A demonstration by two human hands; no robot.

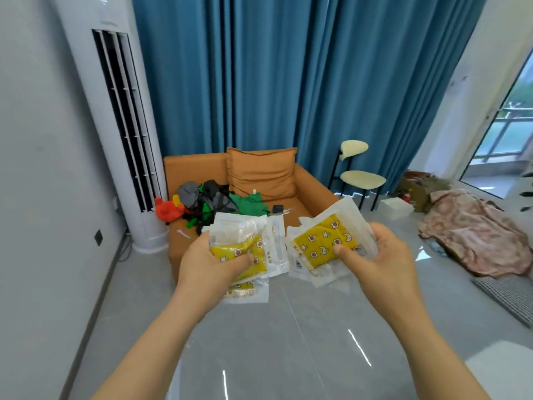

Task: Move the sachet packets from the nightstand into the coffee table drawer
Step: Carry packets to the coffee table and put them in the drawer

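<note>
Sachet packets in two bundles, held mid-air; orange sofa at 12 o'clock beyond. Left hand grips one bundle, thumb on top; right hand, at 3 o'clock, pinches the other. Light, soft, slick film, likely to slide: clamp across the overlapped middles. Overlap hides count: perhaps four left, three right.

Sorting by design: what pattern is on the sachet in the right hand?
Sachet: yellow with white stars, moons, flowers; head view.
</note>
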